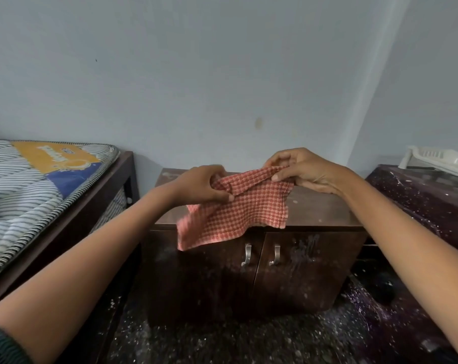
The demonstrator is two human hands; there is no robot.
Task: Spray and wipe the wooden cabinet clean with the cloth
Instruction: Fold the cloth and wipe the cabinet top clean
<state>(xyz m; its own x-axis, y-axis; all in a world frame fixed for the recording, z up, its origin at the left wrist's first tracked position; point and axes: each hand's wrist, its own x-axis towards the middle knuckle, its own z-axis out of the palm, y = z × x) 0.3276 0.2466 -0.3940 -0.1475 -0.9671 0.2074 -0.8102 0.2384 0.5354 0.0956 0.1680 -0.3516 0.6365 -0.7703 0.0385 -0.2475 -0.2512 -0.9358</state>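
A person's left hand [205,185] and right hand [303,170] each pinched an upper corner of a red checked cloth [238,208], holding it stretched above the top of the wooden cabinet [325,203], apparently to shake it out or fold it into a pad before wiping. The cloth's lower edge hung over the cabinet's front edge, above two metal door handles [260,255]. Pale streaks marked the right door [306,248]. A bed with a striped mattress [38,185] stood against the cabinet's left side, a dark speckled counter [419,195] on its right. No spray bottle was visible.
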